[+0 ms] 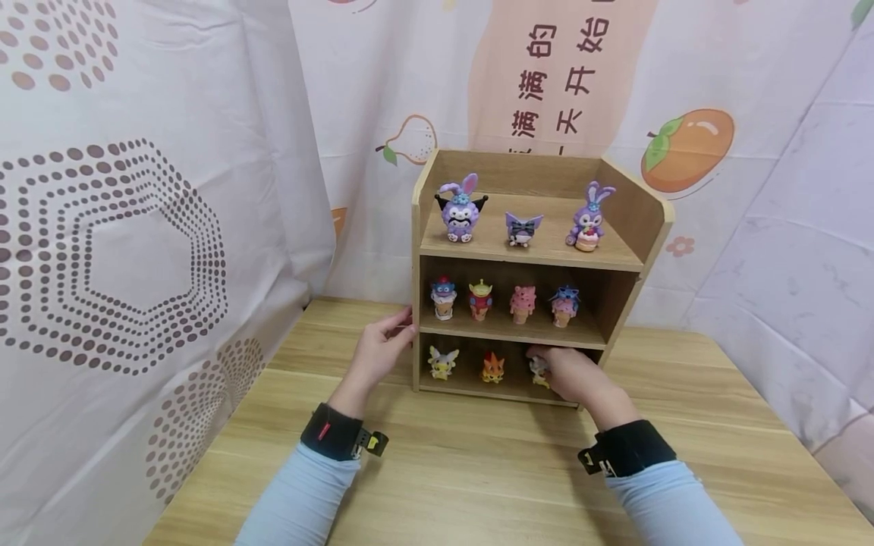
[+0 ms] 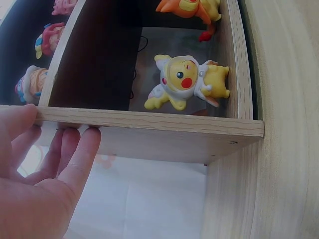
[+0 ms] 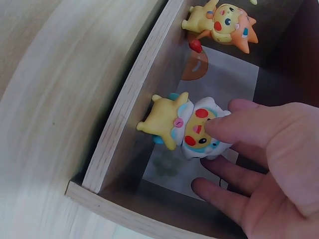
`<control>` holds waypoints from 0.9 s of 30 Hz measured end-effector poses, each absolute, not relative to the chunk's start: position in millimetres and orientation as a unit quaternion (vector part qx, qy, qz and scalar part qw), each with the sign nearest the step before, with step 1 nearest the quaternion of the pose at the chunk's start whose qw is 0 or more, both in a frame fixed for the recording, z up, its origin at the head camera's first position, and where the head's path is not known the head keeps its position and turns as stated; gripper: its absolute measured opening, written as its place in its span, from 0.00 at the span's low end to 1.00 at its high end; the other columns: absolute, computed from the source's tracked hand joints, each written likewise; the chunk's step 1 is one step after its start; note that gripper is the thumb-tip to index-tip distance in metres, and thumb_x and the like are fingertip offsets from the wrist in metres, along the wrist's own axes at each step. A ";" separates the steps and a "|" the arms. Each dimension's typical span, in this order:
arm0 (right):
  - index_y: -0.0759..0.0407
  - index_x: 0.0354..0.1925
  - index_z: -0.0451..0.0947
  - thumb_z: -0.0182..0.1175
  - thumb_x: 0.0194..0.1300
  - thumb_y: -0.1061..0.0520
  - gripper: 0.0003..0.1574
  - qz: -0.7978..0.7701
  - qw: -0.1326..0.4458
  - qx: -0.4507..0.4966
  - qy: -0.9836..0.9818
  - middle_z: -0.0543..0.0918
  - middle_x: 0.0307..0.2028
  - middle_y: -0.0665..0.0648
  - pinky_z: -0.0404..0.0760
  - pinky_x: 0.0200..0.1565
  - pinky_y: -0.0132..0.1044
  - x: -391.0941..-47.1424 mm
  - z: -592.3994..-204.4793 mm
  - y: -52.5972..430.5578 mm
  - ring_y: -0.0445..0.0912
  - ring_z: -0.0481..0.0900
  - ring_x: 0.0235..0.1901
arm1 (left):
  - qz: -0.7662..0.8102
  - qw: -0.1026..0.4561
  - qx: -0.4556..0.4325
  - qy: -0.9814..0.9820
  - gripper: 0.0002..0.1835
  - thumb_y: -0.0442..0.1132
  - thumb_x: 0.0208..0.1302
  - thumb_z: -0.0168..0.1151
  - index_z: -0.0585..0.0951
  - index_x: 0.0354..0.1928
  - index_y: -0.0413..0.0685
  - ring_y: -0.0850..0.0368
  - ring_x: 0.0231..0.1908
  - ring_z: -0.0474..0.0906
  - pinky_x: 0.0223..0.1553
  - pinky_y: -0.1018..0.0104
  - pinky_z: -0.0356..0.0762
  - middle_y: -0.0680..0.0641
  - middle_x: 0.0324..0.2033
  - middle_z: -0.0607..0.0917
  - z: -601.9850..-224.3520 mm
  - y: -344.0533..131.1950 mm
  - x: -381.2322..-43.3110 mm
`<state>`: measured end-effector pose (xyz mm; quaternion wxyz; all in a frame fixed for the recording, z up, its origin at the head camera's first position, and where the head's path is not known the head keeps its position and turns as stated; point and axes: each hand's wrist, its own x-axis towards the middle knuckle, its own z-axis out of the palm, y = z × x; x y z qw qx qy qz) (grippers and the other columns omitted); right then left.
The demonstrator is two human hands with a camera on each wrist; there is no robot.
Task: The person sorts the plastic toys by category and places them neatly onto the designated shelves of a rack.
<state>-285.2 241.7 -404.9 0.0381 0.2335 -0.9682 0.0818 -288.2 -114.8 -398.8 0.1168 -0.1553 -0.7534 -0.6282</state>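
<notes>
A small wooden display shelf (image 1: pixel 526 258) with three tiers stands on the table. My right hand (image 1: pixel 570 371) reaches into the bottom tier at its right end. There it pinches the head of a yellow Pikachu figurine in a white hood (image 3: pixel 172 122), thumb over the face and fingers behind; its feet are at the tier's floor. My left hand (image 1: pixel 382 345) touches the shelf's left side, thumb at the front edge and fingertips against the outer panel. On the same tier stand an orange-hooded figurine (image 1: pixel 492 368) and a white-hooded yellow figurine (image 1: pixel 442 362).
Several ice-cream-cone figurines (image 1: pixel 523 303) line the middle tier. On the top tier are a purple figurine with bunny ears (image 1: pixel 459 212), a small purple-eared one (image 1: pixel 522 229) and a purple bunny with a cake (image 1: pixel 587 220). A printed curtain (image 1: pixel 369 76) hangs behind the wooden table (image 1: pixel 437 470).
</notes>
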 end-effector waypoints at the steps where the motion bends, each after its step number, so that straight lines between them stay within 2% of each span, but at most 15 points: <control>1: 0.62 0.60 0.80 0.62 0.64 0.71 0.26 0.081 0.036 0.231 -0.969 0.83 0.54 0.64 0.84 0.50 0.53 -284.9 -404.6 241.5 0.57 0.84 0.48 | -0.629 0.115 -0.154 -0.753 0.24 0.35 0.71 0.64 0.76 0.67 0.41 0.46 0.49 0.83 0.50 0.51 0.85 0.38 0.54 0.84 -399.0 -114.8 -287.8; 7: 0.61 0.59 0.81 0.64 0.63 0.70 0.25 0.066 0.034 0.222 -0.972 0.85 0.51 0.63 0.84 0.47 0.53 -282.5 -400.9 240.3 0.57 0.84 0.45 | -0.631 0.112 -0.149 -0.753 0.23 0.34 0.72 0.63 0.76 0.67 0.41 0.44 0.51 0.82 0.51 0.48 0.84 0.36 0.55 0.83 -398.3 -114.1 -286.7; 13: 0.62 0.60 0.80 0.64 0.64 0.68 0.25 0.065 0.036 0.216 -0.974 0.85 0.51 0.64 0.84 0.47 0.53 -282.5 -402.1 240.2 0.58 0.84 0.45 | -0.617 0.107 -0.145 -0.766 0.23 0.31 0.74 0.60 0.72 0.68 0.35 0.39 0.52 0.81 0.51 0.48 0.84 0.31 0.57 0.81 -395.6 -112.0 -286.9; 21: 0.63 0.62 0.79 0.63 0.65 0.68 0.26 0.064 0.041 0.216 -0.973 0.84 0.52 0.65 0.84 0.45 0.53 -282.1 -403.3 240.3 0.60 0.84 0.46 | -0.626 0.108 -0.146 -0.758 0.24 0.34 0.72 0.63 0.75 0.68 0.40 0.43 0.51 0.82 0.46 0.63 0.86 0.35 0.56 0.83 -397.5 -114.2 -287.3; 27: 0.67 0.62 0.78 0.68 0.62 0.67 0.29 0.073 0.087 0.239 -0.964 0.83 0.53 0.68 0.84 0.47 0.55 -275.8 -403.5 242.7 0.62 0.84 0.47 | -0.626 0.116 -0.154 -0.755 0.24 0.35 0.71 0.65 0.76 0.67 0.41 0.45 0.48 0.83 0.48 0.55 0.86 0.37 0.53 0.84 -396.3 -115.1 -285.9</control>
